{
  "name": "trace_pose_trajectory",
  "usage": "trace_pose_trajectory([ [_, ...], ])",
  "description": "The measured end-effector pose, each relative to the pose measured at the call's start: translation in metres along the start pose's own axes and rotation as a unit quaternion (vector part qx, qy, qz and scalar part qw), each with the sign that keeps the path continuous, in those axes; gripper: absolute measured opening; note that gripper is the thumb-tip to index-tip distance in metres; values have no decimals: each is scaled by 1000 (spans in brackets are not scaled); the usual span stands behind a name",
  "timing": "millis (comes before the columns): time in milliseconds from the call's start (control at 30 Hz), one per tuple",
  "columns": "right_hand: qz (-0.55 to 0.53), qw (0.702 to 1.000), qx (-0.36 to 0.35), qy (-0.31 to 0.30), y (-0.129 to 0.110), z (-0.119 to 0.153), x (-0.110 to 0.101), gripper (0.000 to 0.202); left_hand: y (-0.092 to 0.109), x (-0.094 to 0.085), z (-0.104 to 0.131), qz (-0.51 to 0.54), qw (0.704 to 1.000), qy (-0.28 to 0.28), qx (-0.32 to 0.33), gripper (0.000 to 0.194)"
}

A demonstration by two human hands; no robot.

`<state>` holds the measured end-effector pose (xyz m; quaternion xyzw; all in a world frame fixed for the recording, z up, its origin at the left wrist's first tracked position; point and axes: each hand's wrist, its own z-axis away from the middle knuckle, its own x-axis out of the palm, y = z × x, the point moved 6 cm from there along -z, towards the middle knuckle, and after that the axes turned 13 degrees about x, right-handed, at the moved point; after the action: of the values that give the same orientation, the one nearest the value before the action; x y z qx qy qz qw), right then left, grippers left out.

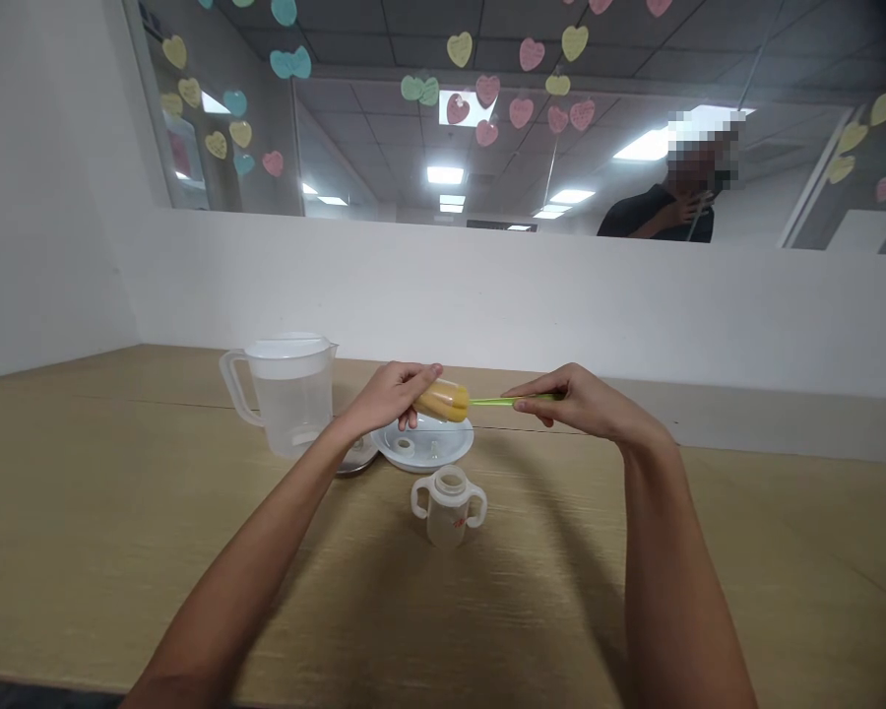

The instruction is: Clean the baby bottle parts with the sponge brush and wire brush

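Note:
A bottle brush with a ribbed yellow head (450, 402) and a thin green handle (493, 401) is held level above the table. My left hand (395, 396) is closed round the head, where something clear and shiny, seemingly a plastic sleeve, covers part of it. The far end of the head is hidden in my palm. My right hand (572, 402) pinches the green handle. Below stands an upright two-handled baby bottle (447, 522), its neck uncovered. A white plate (454, 453) behind it bears a white ring (404, 447) and a small clear piece, perhaps a teat (434, 450).
A clear lidded pitcher (295, 399) stands at the back left. Partly behind my left forearm lies a shiny metal dish (359, 456) with something small on it. The white wall (487, 295) closes the table's back. Above is glass with heart-shaped notes, showing a person (668, 209).

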<state>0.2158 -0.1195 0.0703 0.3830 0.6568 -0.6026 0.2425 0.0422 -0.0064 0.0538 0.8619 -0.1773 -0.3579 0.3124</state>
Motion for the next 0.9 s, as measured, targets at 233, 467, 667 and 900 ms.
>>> trace_pose_trajectory([
  [233,-26,995,72,58,15,-6,-7,45,14,-12,-2,-34,994,14,98,38],
  [467,-88,988,93,83,22,-8,-12,44,14,-39,1,-95,978,107,151,40],
  [667,-82,986,91,108,20,-4,-17,44,4,-44,1,-123,982,106,94,61],
  [900,-128,987,62,75,12,-5,-10,49,4,-37,2,-79,992,71,73,66],
])
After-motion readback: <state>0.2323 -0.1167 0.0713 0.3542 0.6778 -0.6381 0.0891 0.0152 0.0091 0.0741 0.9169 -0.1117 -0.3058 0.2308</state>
